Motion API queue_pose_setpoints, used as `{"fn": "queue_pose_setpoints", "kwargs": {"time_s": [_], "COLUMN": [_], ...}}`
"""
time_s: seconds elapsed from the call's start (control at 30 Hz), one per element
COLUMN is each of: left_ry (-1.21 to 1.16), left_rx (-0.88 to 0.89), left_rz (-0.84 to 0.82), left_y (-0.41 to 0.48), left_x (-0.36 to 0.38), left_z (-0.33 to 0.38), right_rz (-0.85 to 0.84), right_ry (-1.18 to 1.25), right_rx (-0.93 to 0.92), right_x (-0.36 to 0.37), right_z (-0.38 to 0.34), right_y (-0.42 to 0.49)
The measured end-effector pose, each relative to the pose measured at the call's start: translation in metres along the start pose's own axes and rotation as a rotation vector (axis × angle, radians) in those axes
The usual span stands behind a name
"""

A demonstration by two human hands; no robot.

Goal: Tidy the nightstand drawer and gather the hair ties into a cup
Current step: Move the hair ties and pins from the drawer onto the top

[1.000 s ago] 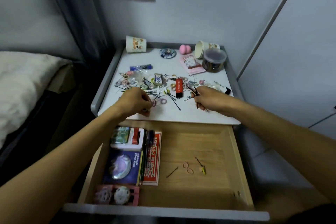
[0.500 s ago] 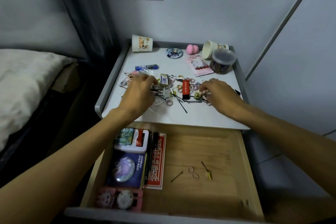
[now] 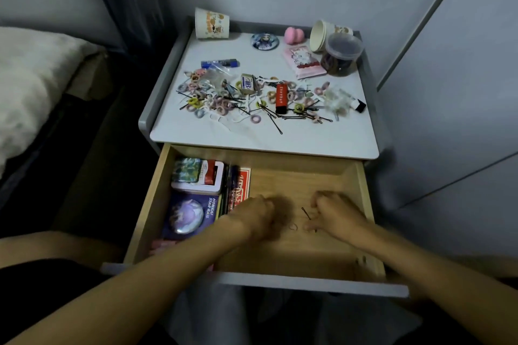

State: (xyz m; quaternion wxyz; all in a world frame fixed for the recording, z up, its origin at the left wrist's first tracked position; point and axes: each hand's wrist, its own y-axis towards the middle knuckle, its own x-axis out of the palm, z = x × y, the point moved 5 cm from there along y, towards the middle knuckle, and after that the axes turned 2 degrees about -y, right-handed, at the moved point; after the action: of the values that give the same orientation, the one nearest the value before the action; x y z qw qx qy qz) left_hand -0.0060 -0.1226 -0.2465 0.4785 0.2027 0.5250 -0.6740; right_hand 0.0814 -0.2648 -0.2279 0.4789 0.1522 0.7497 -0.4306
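While working low in the drawer (image 3: 150, 204), leave for later the cup (image 3: 211, 24) far beyond the drawer's back edge and the heap of hair ties (image 3: 221, 101) just beyond that edge. Steady the left hand (image 3: 258, 218) at the drawer's middle: blurred, so cannot tell whether clamped on anything. Pinch up the lone hair tie (image 3: 293, 226) on the drawer floor between the two hands. Slide a nail under the hairpin (image 3: 307, 213) beside it rather than scraping. Hold the right hand (image 3: 333, 216), apart from the left, thumb and fingers parted around that pin, light before closing.
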Motion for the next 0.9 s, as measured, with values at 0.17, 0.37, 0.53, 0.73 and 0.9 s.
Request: {"fn": "queue_pose_setpoints", "kwargs": {"time_s": [0.17,0.37,0.53,0.73,0.9], "left_ry": [0.088,0.191,0.231,0.148,-0.127], "left_rx": [0.009,-0.006,0.033,0.083,0.038], "left_rz": [0.104,0.165,0.161,0.15,0.246], "left_y": [0.004,0.001,-0.003,-0.002,0.007], "left_x": [0.007,0.009,0.013,0.012,-0.005], "left_z": [0.012,0.004,0.009,0.004,-0.019], "right_rz": [0.079,0.154,0.13,0.116,0.136], "right_ry": [0.064,0.117,-0.219,-0.262,-0.24], "right_rx": [-0.063,-0.079,-0.21,-0.26,-0.428], "right_x": [0.015,0.022,0.023,0.026,0.028], "right_z": [-0.01,0.001,-0.015,-0.01,-0.013], "right_y": [0.001,0.001,-0.005,-0.004,-0.001]}}
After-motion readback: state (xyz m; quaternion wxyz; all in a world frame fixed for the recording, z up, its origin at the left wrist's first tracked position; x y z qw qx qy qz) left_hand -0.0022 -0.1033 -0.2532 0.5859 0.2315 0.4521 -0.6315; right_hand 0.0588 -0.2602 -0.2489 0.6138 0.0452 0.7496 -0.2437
